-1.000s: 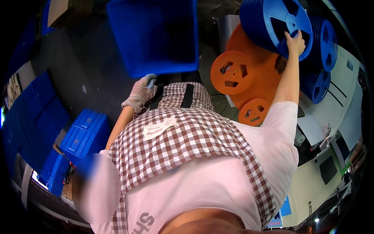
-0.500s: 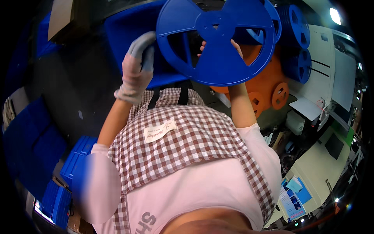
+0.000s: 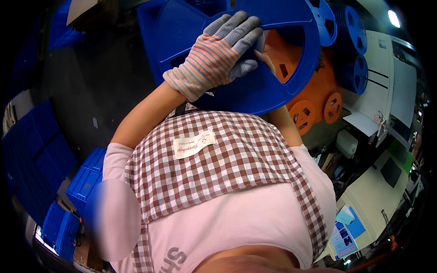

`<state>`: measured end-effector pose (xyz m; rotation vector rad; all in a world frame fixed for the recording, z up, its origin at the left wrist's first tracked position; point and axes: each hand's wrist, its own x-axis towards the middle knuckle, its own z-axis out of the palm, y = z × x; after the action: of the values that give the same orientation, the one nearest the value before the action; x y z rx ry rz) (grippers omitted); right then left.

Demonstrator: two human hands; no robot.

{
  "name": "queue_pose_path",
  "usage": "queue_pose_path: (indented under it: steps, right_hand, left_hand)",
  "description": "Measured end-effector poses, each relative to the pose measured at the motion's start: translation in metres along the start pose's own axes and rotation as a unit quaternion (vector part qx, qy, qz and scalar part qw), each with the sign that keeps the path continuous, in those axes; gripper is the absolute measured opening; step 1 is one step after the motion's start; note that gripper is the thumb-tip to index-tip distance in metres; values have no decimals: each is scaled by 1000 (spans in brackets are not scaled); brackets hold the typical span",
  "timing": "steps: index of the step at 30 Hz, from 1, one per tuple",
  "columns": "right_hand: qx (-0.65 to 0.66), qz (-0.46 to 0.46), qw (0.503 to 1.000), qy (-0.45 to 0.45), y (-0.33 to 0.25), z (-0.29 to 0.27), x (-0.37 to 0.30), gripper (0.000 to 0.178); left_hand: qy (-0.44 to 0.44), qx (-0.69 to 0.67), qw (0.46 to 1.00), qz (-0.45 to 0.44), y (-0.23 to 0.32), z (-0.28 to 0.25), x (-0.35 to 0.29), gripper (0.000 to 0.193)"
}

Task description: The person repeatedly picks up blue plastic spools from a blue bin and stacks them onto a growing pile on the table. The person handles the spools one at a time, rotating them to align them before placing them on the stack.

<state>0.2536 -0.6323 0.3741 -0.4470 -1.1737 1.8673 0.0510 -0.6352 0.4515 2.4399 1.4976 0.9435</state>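
A large blue plastic reel flange [image 3: 259,98] with wide cut-outs is held out in front of my body, tilted. Over its face lies my left hand [image 3: 214,57], in a grey and orange striped glove, with fingers stretched out and nothing gripped. The gloved hand covers the reel's middle. Behind the reel is my bare right hand [image 3: 267,62], partly seen through a cut-out and holding the reel from underneath. Most of its fingers are hidden. Beyond the reel on the left, a blue bin [image 3: 148,34] shows in part.
Orange reels [image 3: 302,117] sit below and right of the held reel. Stacks of blue reels [image 3: 354,34] stand at the far right, beside a white cabinet [image 3: 380,98]. Blue crates [image 3: 88,175] are at my left. A pale table [image 3: 364,195] with papers lies lower right.
My left hand has swung right from beside the reel onto its face. The reel has dropped slightly nearer my body, still held by my right hand.
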Motion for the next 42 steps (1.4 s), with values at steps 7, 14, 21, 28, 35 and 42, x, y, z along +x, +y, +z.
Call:
queue_pose_path:
  steps: [7,14,21,28,35,42]
  right_hand:
    - [114,74,990,46,9,11,-27,36]
    - [454,295,841,10,-13,12,6,69]
    - [359,334,871,-21,12,1,0,76]
    - [-166,113,978,-53,49,-39,-36,38]
    - [49,221,973,-42,31,-21,-20,35]
    - [349,377,857,-42,21,-12,5,66]
  left_hand:
    - [-66,-95,989,94,8,-4,-30,50]
    - [35,-204,978,10,-2,-35,-61,34]
    - [143,-78,972,-170,-34,-25,-72,33]
    - [-122,-173,926,-312,-33,-35,11,71]
    - [-206,-88,903,-366,-43,-25,2,47]
    - [175,-259,910,-271,-65,-28,-40,26]
